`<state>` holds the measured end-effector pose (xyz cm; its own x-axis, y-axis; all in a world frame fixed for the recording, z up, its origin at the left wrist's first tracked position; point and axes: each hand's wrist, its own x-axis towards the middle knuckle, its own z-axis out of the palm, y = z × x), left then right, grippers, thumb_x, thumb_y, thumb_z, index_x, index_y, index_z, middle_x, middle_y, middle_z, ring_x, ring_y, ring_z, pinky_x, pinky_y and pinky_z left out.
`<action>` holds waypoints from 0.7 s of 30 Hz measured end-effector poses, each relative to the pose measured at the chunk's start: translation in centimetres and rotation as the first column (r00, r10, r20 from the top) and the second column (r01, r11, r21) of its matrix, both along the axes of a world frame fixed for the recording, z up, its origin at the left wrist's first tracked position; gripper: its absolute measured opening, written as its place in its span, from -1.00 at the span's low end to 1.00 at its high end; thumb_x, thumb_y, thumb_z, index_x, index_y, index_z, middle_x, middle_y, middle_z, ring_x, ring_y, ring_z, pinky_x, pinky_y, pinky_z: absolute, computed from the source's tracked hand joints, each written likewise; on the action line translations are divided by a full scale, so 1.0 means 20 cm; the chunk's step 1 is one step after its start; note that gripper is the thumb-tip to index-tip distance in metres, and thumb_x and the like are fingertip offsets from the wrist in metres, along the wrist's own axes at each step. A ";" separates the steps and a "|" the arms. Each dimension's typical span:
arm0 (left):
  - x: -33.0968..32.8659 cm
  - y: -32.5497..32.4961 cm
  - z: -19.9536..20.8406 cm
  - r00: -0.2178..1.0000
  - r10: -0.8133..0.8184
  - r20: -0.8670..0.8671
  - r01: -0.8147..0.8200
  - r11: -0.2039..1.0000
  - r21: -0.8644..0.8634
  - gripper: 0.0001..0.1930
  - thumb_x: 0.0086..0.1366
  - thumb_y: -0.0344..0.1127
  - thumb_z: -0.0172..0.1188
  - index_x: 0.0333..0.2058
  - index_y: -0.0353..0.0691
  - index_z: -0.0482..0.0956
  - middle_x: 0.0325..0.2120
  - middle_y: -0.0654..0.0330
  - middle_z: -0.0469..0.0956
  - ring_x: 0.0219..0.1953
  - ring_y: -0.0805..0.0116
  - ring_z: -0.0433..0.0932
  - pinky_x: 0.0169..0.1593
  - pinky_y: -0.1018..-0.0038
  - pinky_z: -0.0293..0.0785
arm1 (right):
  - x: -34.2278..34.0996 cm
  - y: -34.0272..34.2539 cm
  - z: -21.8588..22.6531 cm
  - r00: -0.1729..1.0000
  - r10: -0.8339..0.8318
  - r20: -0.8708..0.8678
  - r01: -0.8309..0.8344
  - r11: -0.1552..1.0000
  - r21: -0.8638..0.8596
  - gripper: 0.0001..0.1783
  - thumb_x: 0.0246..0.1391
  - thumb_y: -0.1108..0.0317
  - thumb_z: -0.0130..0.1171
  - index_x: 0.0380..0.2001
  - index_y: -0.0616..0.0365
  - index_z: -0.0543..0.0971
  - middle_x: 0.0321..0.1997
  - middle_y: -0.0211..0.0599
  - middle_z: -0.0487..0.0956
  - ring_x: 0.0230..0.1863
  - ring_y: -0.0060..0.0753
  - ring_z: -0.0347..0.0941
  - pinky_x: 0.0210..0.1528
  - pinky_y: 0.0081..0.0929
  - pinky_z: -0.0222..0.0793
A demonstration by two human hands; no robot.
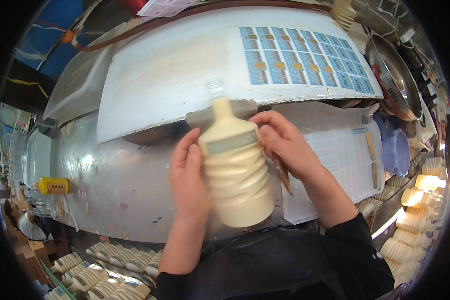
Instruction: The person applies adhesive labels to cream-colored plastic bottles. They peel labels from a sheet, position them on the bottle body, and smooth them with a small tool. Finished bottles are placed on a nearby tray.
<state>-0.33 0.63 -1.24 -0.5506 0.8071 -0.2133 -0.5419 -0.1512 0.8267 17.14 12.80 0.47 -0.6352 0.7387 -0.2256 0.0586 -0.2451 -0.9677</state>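
Cream-coloured plastic is filling the middle of the view: a ribbed bottle (pixel 240 172) is lying between the two hands, its blurred, clear mouth pointing just short of twelve o'clock and its base facing between five and six.

A greyish-green label band (pixel 231 142) is already crossing the bottle's shoulder, so this piece is seemingly nearing completion; whether the band is fully pressed down, the blur is hiding. Plenty seems to be remaining, since a label sheet (pixel 307 57) at one o'clock is carrying rows of blue labels on a white board (pixel 160 75). More cream bottles are lying in rows (pixel 130 257) between seven and eight o'clock, and others are standing close together (pixel 412 215) near four; how many of them are finished, I am not able to tell.

The left hand (pixel 187 170) is coming up from seven o'clock and cupping the bottle's nine o'clock side, its fingers nearly straight and its thumb lying along the wall. The right hand (pixel 287 145), its forearm entering from four, is bending its fingers around the shoulder between two and three, thumb and fingertips closing on that edge. It is also keeping a slim brown tool (pixel 283 177) tucked beneath the palm, the tip pointing to five; its exact kind is staying unclear.
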 end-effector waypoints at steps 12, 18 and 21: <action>0.03 0.01 0.04 0.990 -0.018 -0.142 0.015 1.000 -0.024 -0.68 0.48 -0.39 0.16 0.15 -0.32 0.48 -0.02 0.18 0.56 -0.03 0.47 0.56 0.09 0.49 0.54 | -0.05 -0.06 0.04 0.995 -0.069 0.065 0.058 0.986 0.158 -0.61 0.26 0.23 0.30 0.05 0.18 0.51 -0.36 -0.59 0.45 -0.33 -0.82 0.33 -0.28 -0.72 0.30; 0.03 0.01 0.03 0.993 -0.034 -0.117 0.032 0.999 -0.026 -0.64 0.42 -0.43 0.22 0.15 -0.32 0.46 0.05 0.09 0.55 0.08 0.38 0.53 0.17 0.42 0.47 | -0.07 -0.07 0.03 0.986 -0.126 0.110 0.100 0.971 0.218 -0.57 0.14 0.21 0.39 -0.01 0.18 0.53 -0.43 -0.58 0.41 -0.39 -0.76 0.27 -0.33 -0.65 0.26; 0.03 0.01 0.05 0.993 -0.035 -0.110 0.031 0.999 -0.043 -0.64 0.43 -0.41 0.22 0.15 -0.32 0.46 0.05 0.09 0.56 0.07 0.38 0.54 0.16 0.42 0.48 | -0.05 -0.06 0.02 0.986 -0.094 0.134 0.058 0.968 0.246 -0.56 0.20 0.24 0.36 0.04 0.21 0.48 -0.38 -0.59 0.40 -0.38 -0.82 0.28 -0.32 -0.75 0.25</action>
<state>0.29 0.74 -0.28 -0.5458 0.8171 -0.1855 -0.4506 -0.0995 0.8872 16.04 11.58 0.92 -0.5490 0.8271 -0.1204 0.1917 -0.0155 -0.9813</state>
